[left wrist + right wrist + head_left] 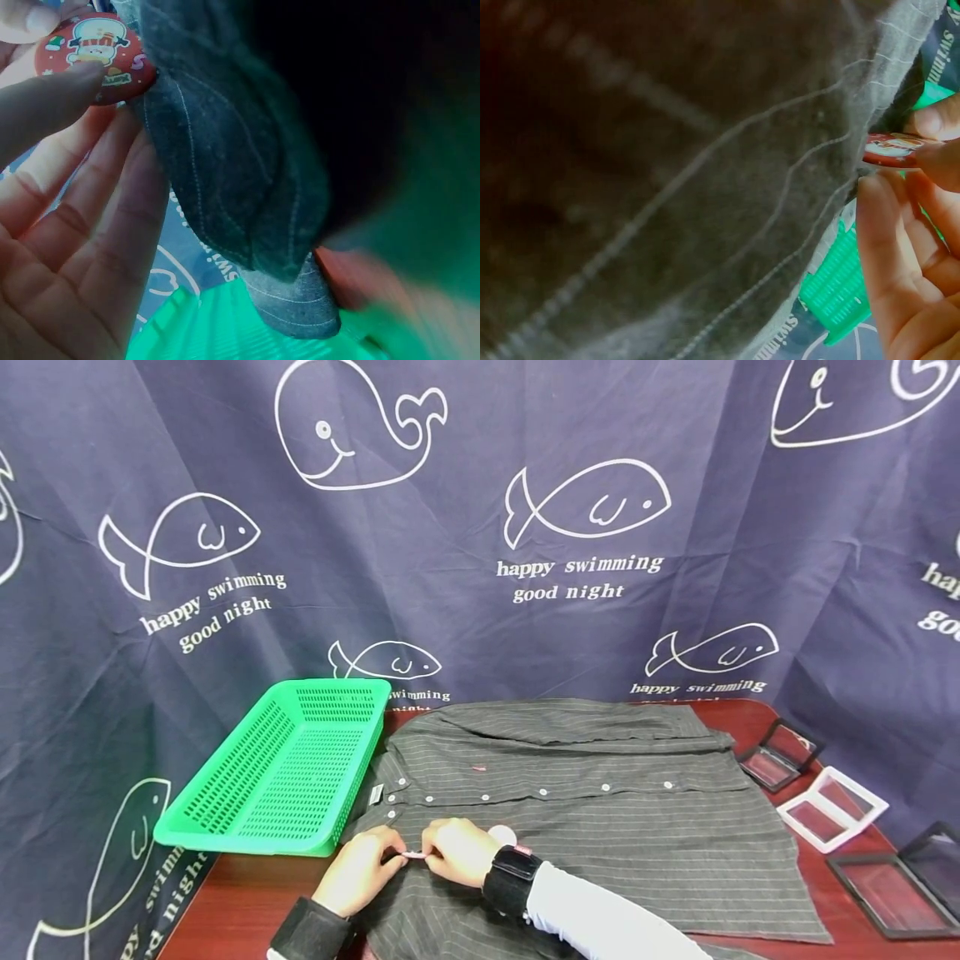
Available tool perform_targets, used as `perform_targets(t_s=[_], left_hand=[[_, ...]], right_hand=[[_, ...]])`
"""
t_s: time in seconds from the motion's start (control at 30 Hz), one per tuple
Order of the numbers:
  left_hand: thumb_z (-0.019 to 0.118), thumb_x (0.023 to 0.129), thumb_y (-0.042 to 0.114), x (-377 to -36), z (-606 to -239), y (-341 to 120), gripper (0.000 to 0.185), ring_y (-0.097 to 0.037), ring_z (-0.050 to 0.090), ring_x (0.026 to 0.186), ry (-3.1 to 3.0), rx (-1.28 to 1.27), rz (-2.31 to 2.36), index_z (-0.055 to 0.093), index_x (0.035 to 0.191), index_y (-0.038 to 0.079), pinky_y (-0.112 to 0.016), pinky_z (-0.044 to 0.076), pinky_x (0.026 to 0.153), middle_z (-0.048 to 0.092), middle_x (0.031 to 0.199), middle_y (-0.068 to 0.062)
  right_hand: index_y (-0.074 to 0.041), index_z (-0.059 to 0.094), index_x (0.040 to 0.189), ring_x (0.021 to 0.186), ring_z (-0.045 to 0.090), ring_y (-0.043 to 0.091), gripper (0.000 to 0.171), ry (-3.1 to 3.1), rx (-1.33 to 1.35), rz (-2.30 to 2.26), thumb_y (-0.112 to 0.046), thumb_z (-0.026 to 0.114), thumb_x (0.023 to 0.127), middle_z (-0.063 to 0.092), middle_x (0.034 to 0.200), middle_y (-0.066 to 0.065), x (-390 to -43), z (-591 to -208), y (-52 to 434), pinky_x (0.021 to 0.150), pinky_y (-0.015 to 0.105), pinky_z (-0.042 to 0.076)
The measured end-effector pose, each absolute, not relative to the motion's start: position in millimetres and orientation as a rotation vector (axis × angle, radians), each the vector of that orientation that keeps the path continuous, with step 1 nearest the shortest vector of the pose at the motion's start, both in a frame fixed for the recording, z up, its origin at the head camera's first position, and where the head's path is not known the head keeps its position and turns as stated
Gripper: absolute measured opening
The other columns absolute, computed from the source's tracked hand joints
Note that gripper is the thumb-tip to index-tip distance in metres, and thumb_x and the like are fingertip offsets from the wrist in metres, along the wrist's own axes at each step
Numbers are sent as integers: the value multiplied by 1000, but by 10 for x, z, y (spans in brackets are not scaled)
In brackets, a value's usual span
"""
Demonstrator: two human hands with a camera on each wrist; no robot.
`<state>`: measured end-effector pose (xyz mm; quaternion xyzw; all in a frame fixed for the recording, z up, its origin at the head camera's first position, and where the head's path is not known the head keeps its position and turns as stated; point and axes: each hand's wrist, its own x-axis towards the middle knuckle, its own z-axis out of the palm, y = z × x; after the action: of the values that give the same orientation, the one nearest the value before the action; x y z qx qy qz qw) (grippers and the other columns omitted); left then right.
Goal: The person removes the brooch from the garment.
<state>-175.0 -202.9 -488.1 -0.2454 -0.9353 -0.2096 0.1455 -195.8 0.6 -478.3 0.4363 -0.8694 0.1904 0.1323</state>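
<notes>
Both hands, left hand and right hand, pinch a red badge against the striped shirt, beside the green basket.

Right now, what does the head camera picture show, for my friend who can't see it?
Two hands, left hand and right hand, pinch a small round badge together over a dark striped shirt spread on a table. A green basket sits left of the shirt, before a navy fish-print curtain.
</notes>
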Motion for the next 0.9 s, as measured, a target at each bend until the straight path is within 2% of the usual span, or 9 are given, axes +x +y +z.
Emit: perform_targets(t_s=[0.23, 0.43, 0.67, 0.9], left_hand=[[79, 78, 13, -1754, -4854, -2037, 16, -7, 61, 73, -2745, -673, -611, 66, 76, 21, -26, 48, 63, 63, 77, 10], [79, 77, 11, -1767, -4880, -2032, 19, -6, 63, 73, -2721, -669, -618, 64, 73, 23, -25, 49, 64, 62, 74, 13], [77, 79, 11, -1767, -4900, -2033, 20, -1, 57, 69, -2728, -667, -650, 63, 72, 22, -23, 45, 61, 61, 73, 13], [77, 79, 11, -1754, -4882, -2027, 18, -3, 59, 69, -2760, -631, -664, 63, 74, 22, -23, 45, 60, 63, 76, 11]], right_hand=[[-14, 68, 79, 66, 55, 1, 6, -2613, 1172, 654, -14, 74, 78, 66, 75, -6, -1955, -4735, -5, 62, 12, 41], [-10, 69, 81, 65, 58, 0, 6, -2728, 1089, 869, -10, 74, 78, 72, 74, -2, -1983, -4707, -8, 62, 11, 42], [-5, 70, 75, 58, 49, -4, 5, -2740, 1059, 1074, -2, 74, 74, 71, 67, 3, -2028, -4729, -13, 57, 10, 37], [-6, 69, 74, 57, 43, -5, 5, -2754, 1047, 1104, -2, 73, 73, 69, 65, 2, -2051, -4756, -9, 55, 10, 35]])
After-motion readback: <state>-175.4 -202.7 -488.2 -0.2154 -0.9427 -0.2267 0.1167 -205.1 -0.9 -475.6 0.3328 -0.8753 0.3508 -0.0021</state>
